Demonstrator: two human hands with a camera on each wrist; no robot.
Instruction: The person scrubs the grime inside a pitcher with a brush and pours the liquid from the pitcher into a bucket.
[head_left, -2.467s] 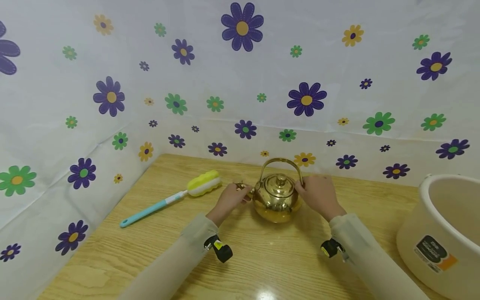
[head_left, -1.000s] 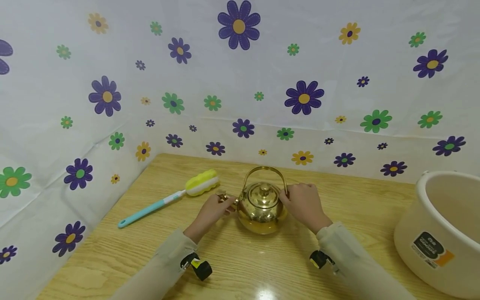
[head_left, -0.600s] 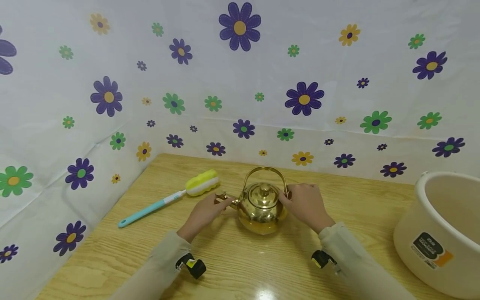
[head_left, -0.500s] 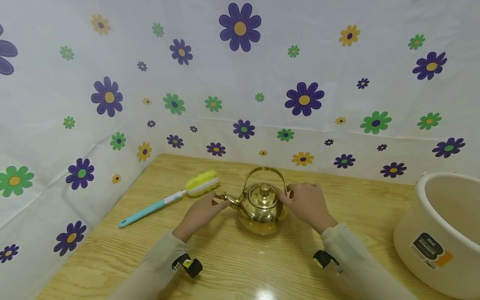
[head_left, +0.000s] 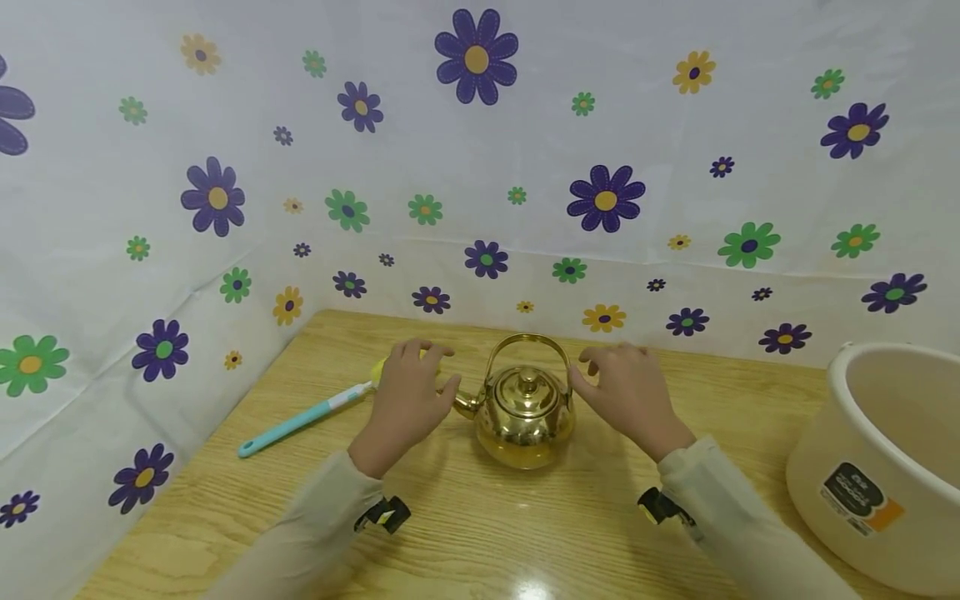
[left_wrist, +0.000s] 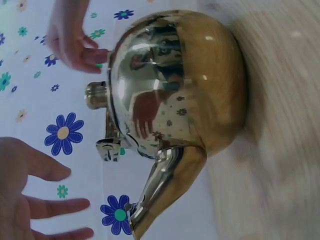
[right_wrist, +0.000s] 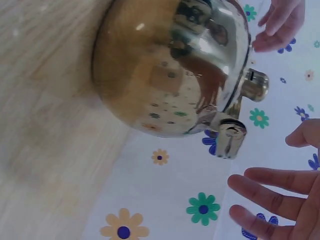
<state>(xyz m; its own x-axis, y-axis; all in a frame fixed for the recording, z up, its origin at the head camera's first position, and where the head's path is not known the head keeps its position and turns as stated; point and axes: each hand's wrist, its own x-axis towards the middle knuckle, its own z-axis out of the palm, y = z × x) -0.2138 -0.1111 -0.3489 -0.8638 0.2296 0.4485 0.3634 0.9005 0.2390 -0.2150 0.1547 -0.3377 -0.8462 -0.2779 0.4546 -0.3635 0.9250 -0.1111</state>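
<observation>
A shiny brass teapot (head_left: 525, 425) stands upright on the wooden table, its lid on and its hoop handle (head_left: 528, 337) raised. Its spout (left_wrist: 167, 180) points left. My left hand (head_left: 405, 400) is held above the table beside the spout, fingers spread and holding nothing. On the other side my right hand (head_left: 626, 396) hovers close to the handle's right end, fingers loosely bent. In the right wrist view a gap shows between those fingers (right_wrist: 270, 195) and the teapot (right_wrist: 165, 70). The left hand covers most of a brush's yellow sponge head.
The bottle brush's turquoise handle (head_left: 300, 423) lies on the table (head_left: 480, 533) at the left. A large cream bucket (head_left: 825, 467) with a label stands at the right. Behind hangs a white sheet (head_left: 420, 150) with a flower print.
The teapot was first drawn left and nearer, then stayed put. Since then my left hand has let go of the spout and risen, and my right hand has let go of the handle.
</observation>
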